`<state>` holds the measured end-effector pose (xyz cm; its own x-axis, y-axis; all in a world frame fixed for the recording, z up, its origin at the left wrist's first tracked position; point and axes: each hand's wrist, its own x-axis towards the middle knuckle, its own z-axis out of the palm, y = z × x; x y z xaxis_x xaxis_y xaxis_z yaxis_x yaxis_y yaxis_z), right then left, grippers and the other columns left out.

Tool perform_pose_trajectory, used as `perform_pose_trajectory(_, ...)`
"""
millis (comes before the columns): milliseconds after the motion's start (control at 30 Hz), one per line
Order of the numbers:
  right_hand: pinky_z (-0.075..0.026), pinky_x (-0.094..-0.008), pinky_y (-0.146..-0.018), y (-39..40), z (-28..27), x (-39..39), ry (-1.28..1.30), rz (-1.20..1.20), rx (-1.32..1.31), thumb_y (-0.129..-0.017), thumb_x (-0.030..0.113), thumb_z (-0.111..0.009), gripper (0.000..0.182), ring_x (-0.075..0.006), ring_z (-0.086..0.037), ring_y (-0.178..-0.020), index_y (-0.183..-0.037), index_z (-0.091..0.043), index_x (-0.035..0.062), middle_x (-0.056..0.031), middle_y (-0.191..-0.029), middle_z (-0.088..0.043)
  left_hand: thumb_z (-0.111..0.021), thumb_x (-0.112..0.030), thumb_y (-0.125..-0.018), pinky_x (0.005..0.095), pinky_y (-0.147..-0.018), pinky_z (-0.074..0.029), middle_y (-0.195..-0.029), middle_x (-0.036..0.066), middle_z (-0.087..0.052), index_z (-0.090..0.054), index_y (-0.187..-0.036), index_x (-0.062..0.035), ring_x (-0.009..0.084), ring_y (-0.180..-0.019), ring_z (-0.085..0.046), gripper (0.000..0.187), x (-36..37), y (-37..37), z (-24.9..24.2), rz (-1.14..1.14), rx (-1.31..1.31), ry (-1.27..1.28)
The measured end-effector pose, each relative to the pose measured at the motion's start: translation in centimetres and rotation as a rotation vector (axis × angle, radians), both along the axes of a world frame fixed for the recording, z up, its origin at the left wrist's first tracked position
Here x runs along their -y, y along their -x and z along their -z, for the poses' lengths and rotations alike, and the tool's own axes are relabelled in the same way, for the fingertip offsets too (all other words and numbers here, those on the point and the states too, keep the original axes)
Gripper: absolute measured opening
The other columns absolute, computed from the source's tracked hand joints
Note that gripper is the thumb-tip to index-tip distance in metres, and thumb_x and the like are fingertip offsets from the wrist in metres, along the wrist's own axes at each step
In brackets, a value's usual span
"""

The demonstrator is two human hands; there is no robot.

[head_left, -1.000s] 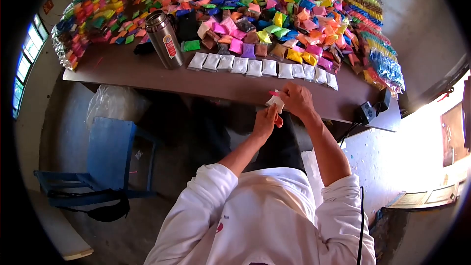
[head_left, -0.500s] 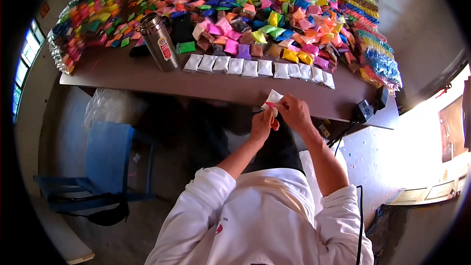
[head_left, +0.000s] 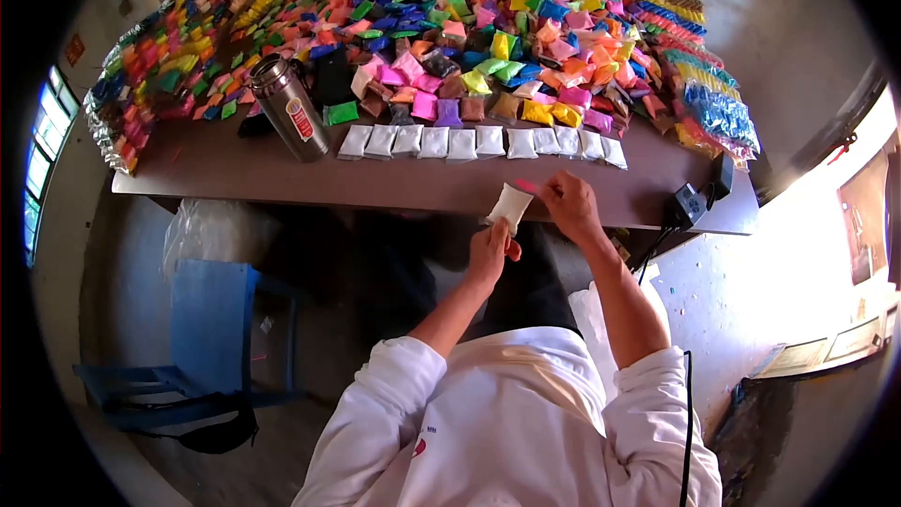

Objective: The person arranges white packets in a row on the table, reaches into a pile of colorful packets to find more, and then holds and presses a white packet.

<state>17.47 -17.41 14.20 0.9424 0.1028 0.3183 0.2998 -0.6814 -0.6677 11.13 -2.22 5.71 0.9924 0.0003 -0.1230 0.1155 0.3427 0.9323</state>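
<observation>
My left hand [head_left: 490, 252] pinches the lower end of a small white packet [head_left: 510, 206], which stands up tilted at the table's front edge. My right hand [head_left: 571, 203], just to the right, has its fingers closed on a small pink piece [head_left: 526, 186]. That piece sticks out to the left near the packet's upper corner; its exact kind is too small to make out. Beyond my hands, several similar white packets [head_left: 462, 144] lie in a row on the brown table [head_left: 394, 179].
A large heap of colourful packets [head_left: 488, 47] covers the back of the table. A steel thermos [head_left: 290, 111] stands at the left end of the row. Black power adapters [head_left: 692, 207] with cables sit at the right edge. A blue chair [head_left: 211, 329] is on the floor at left.
My right hand has drawn away from the white packet, taking the pink piece up and to the right. My left hand has shifted slightly left and down, and more of the packet now shows.
</observation>
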Motion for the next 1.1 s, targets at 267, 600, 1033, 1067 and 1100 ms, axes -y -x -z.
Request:
perform_pose_trajectory(267, -0.049, -0.0428, -0.062, 2.0, 0.9, -1.7, 0.075, -0.142, 0.14, -0.079, 0.017, -0.066, 0.014, -0.0353, -0.063, -0.071, -0.08, -0.06, 0.0045, -0.0145, -0.074, -0.064, -0.049, -0.042, -0.095, 0.03, -0.058, -0.048, -0.06, 0.006, -0.058, -0.047, -0.065, -0.0114, 0.0168, -0.057, -0.059, 0.043, -0.6, 0.5, -1.5, 0.012, -0.076, 0.125)
perform_pose_trajectory(600, -0.047, -0.0451, -0.06, -0.7, 1.9, 2.5, 0.167, 0.12, 0.169, -0.083, 0.018, -0.063, 0.013, -0.0358, -0.062, -0.068, -0.082, -0.059, 0.0059, -0.0141, -0.073, -0.063, -0.051, -0.041, -0.093, 0.03, -0.057, -0.05, -0.061, 0.012, -0.06, -0.044, -0.061, -0.0094, 0.019, -0.055, -0.059, 0.045, -1.1, 0.6, -1.1, 0.021, -0.078, 0.163)
perform_pose_trajectory(1033, -0.045, -0.0507, -0.073, -9.0, 1.2, 12.8, 0.189, 0.788, 0.131, -0.084, 0.009, -0.052, 0.013, -0.0438, -0.058, -0.083, -0.094, -0.057, 0.0029, -0.0204, -0.083, -0.062, -0.047, -0.042, -0.097, 0.0318, -0.065, -0.049, -0.063, 0.007, -0.057, -0.044, -0.065, -0.0119, 0.0169, -0.062, -0.058, 0.044, -1.9, 3.2, -0.8, 0.041, -0.139, 0.251)
perform_pose_trajectory(1067, -0.045, -0.0507, -0.073, -9.2, 1.7, 12.9, 0.188, 0.785, 0.13, -0.084, 0.009, -0.052, 0.013, -0.0438, -0.058, -0.083, -0.094, -0.057, 0.0029, -0.0204, -0.083, -0.062, -0.046, -0.042, -0.097, 0.0325, -0.065, -0.049, -0.063, 0.008, -0.058, -0.044, -0.064, -0.0115, 0.0172, -0.062, -0.058, 0.045, -1.9, 3.3, -0.8, 0.036, -0.148, 0.258)
perform_pose_trajectory(1100, -0.045, -0.0506, -0.073, -8.9, 1.6, 12.4, 0.252, 0.76, 0.451, -0.084, 0.011, -0.053, 0.012, -0.0437, -0.058, -0.082, -0.092, -0.057, 0.0025, -0.0204, -0.081, -0.061, -0.046, -0.042, -0.097, 0.0325, -0.065, -0.049, -0.063, 0.008, -0.058, -0.044, -0.064, -0.0115, 0.0172, -0.062, -0.058, 0.045, -1.9, 3.3, -0.8, 0.033, -0.149, 0.257)
